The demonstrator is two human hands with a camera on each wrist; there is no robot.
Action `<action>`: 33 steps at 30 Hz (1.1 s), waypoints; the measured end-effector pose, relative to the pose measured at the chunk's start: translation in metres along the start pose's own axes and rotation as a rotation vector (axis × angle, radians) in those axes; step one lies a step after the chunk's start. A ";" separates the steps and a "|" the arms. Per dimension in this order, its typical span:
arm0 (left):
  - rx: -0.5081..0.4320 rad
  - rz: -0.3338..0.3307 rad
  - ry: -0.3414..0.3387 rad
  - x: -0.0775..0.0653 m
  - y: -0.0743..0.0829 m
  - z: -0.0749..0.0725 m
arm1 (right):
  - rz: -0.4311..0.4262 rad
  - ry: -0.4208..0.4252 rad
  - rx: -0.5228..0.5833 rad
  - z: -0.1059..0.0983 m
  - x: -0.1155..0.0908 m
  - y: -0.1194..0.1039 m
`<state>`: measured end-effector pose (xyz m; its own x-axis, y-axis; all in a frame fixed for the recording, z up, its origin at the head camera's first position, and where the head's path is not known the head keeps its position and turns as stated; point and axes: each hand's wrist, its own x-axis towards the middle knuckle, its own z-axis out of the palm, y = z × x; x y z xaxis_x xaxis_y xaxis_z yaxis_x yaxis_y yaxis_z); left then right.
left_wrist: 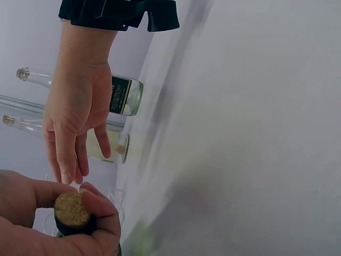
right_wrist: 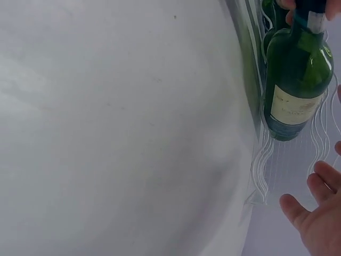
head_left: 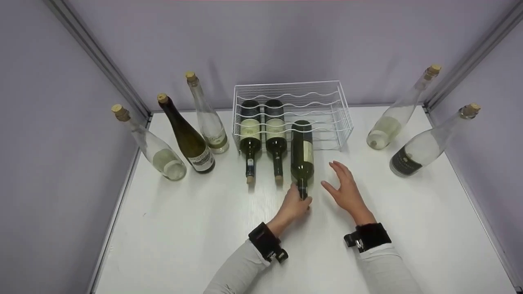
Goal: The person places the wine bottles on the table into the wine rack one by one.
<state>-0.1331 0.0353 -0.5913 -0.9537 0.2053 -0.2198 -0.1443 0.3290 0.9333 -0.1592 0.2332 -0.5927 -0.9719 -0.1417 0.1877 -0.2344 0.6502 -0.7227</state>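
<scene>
Head: the left hand (head_left: 295, 205) grips the green bottle (head_left: 302, 157) by its neck, base ahead of those fingers at the wire rack (head_left: 345, 104); best guided level, clear of the neighbouring bottle (head_left: 276, 127) ahead-left. The right hand (head_left: 347, 194), spread, is empty. Left wrist: cork (left_wrist: 72, 209) between pinching fingers. Right wrist: rack wires beyond the fingertips could snag it.

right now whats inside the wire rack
Two dark bottles lie inside the wire rack, corked necks sticking out in front. A third bottle, its neck gripped by the left hand, overlaps the rack's front. What lies directly beneath the bottles is covered.
</scene>
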 end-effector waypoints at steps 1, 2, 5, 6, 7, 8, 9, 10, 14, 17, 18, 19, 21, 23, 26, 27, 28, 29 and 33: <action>-0.017 -0.004 -0.012 0.001 -0.001 0.001 | 0.001 -0.001 0.001 0.000 0.000 0.000; -0.036 -0.004 -0.020 0.002 -0.002 0.002 | 0.003 -0.002 0.001 0.000 0.000 0.001; -0.109 -0.005 -0.038 0.004 -0.004 0.005 | 0.015 -0.010 -0.004 0.000 0.001 0.002; -0.128 -0.003 -0.039 0.005 -0.006 0.006 | 0.018 -0.015 -0.006 0.000 0.001 0.002; -0.138 -0.002 -0.040 0.005 -0.006 0.007 | 0.022 -0.020 -0.008 0.000 0.001 0.002; -0.145 -0.003 -0.040 0.005 -0.007 0.008 | 0.027 -0.027 -0.010 0.000 0.001 0.002; -0.142 -0.004 -0.037 0.006 -0.008 0.008 | 0.032 -0.035 -0.013 0.000 0.002 0.002; -0.129 -0.006 -0.033 0.006 -0.008 0.009 | 0.036 -0.044 -0.015 0.001 0.002 0.002; -0.018 -0.014 0.017 0.006 -0.009 0.008 | 0.055 -0.079 -0.013 0.002 0.003 0.002; 0.034 -0.028 0.053 0.005 -0.008 0.007 | 0.062 -0.101 -0.012 0.003 0.004 0.002; 0.033 -0.032 0.060 0.006 -0.008 0.006 | 0.062 -0.108 -0.014 0.003 0.004 0.001; 0.021 -0.040 0.061 0.006 -0.008 0.007 | 0.062 -0.115 -0.017 0.004 0.004 0.002; -0.022 -0.043 0.056 0.007 -0.007 0.007 | 0.064 -0.127 -0.024 0.004 0.004 0.001; -0.072 -0.044 0.043 0.008 -0.007 0.008 | 0.065 -0.132 -0.028 0.004 0.004 0.001; -0.139 -0.046 0.022 0.012 -0.006 0.010 | 0.068 -0.137 -0.029 0.004 0.004 0.001; -0.148 -0.044 0.019 0.013 -0.006 0.010 | 0.068 -0.138 -0.028 0.004 0.004 0.001; -0.151 -0.042 0.019 0.015 -0.006 0.011 | 0.069 -0.140 -0.026 0.004 0.004 0.001; -0.147 -0.039 0.022 0.017 -0.006 0.011 | 0.073 -0.142 -0.024 0.003 0.004 0.002; -0.120 -0.015 0.047 0.026 -0.006 0.012 | 0.086 -0.154 -0.025 0.001 0.005 0.003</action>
<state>-0.1539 0.0501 -0.6064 -0.9621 0.1568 -0.2232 -0.1865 0.2189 0.9578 -0.1647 0.2333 -0.5947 -0.9803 -0.1963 0.0206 -0.1518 0.6829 -0.7146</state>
